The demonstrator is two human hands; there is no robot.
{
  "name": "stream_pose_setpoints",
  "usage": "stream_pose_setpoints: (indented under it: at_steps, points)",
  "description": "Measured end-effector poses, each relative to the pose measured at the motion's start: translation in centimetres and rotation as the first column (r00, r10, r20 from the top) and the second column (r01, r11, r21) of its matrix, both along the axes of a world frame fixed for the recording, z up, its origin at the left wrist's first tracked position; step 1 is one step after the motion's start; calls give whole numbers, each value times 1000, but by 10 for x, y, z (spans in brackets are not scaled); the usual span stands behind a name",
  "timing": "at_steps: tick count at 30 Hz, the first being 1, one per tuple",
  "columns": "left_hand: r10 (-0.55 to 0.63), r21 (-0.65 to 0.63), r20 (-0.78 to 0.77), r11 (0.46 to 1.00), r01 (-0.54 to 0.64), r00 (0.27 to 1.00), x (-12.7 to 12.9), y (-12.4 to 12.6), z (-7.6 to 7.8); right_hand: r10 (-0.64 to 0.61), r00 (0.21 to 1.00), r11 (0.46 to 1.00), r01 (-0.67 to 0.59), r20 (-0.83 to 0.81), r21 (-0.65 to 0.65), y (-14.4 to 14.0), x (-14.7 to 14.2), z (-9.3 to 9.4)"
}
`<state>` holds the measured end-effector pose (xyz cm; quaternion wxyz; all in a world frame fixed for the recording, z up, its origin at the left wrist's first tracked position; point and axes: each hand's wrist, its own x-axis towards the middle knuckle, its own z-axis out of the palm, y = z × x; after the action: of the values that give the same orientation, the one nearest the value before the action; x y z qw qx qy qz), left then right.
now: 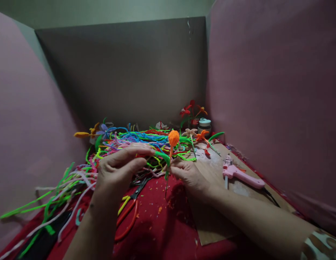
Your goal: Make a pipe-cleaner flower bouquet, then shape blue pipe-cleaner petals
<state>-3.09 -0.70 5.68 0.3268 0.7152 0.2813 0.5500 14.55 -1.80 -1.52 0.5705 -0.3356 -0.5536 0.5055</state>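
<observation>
An orange pipe-cleaner flower with a round head stands upright above my right hand. Finger and thumb of that hand are pinched on its stem, just below the orange part. A green pipe-cleaner leaf curves out from the stem to the left. My left hand reaches in with long, stretched fingers, their tips touching the leaf's outer end while the thumb stays apart below. Beneath the right hand the thin stem end points down over the red cloth.
Scissors with red and yellow handles lie below the left hand. Behind is a heap of coloured pipe cleaners. At right a pink glue gun rests on a brown board, near finished flowers and a lidded jar.
</observation>
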Motion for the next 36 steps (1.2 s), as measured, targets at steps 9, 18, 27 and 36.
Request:
stream_pose_setpoints:
  at_steps: [9, 18, 27, 36]
  points:
    - [-69, -503, -106, 864, 6, 992, 13, 21, -28, -108, 981, 994, 107, -161, -12, 5, -1, -2]
    - [-45, -225, -370, 973, -42, 928, 41, 22, -59, -135, 985, 990, 139, -104, 35, 12, 4, -4]
    - [642, 642, -646, 749, -161, 413, 55, 19, -75, -178, 971, 984, 173, -159, -43, 13, 6, -4]
    - [645, 654, -670, 747, -120, 367, 63, 24, -77, -244, 943, 968, 220, -226, -123, 20, 6, -12]
